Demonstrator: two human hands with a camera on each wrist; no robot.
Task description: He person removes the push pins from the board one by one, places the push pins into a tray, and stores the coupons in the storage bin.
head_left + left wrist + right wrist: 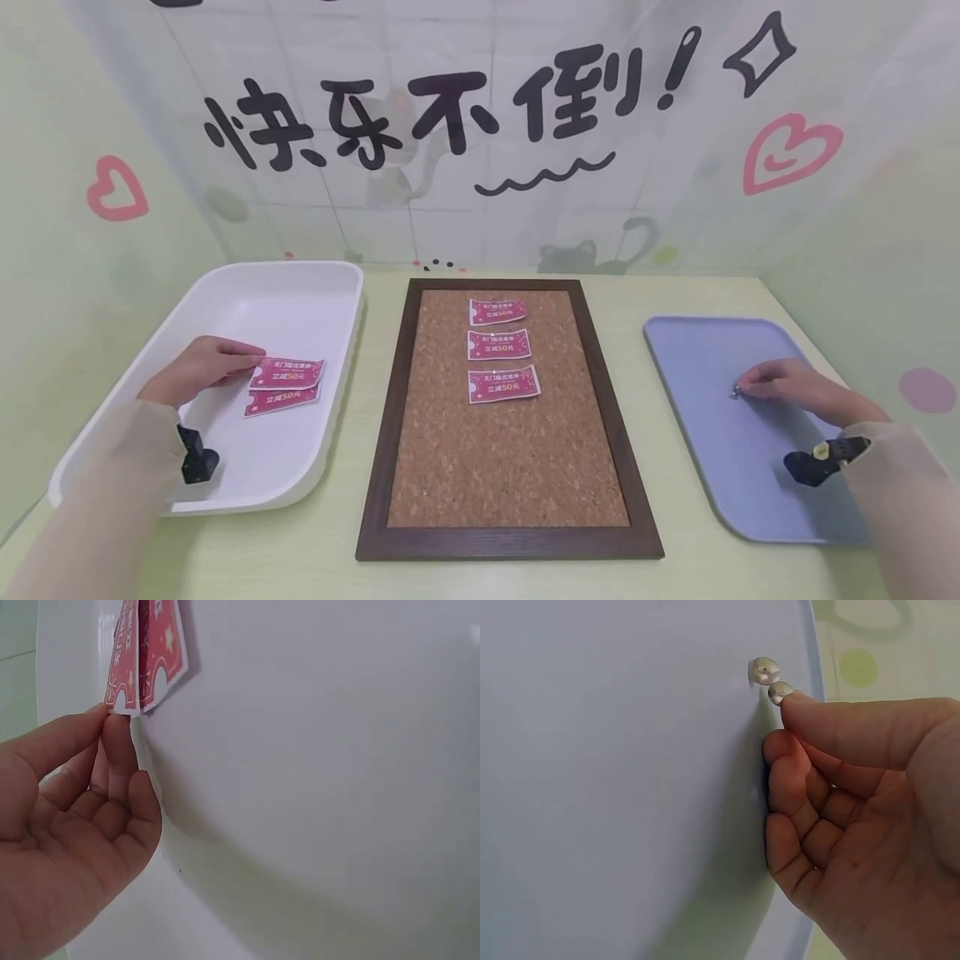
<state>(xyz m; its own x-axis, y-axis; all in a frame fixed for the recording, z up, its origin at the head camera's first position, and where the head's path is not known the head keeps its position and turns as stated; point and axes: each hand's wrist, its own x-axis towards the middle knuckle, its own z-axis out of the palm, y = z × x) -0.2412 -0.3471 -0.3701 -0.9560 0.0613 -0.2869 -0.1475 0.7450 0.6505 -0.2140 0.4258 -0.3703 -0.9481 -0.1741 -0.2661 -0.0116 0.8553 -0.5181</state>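
My left hand [197,367] pinches one end of a pink coupon [287,374] between thumb and forefinger, over the white tray [348,333]. Another pink coupon [283,402] lies partly under it. In the left wrist view the held coupon [124,675] overlaps the second coupon [161,660] in a fan. Over at the blue tray [705,417], my right hand [810,390] holds a silver thumbtack [780,692] between thumb tip and finger. A second thumbtack [765,671] lies on the tray close beside it.
Between the trays lies a cork board [510,467] with a dark wooden frame [510,543]. Three pink coupons, including the lowest coupon [505,385], hang in a column on its upper half. A printed backdrop [450,225] stands behind the table.
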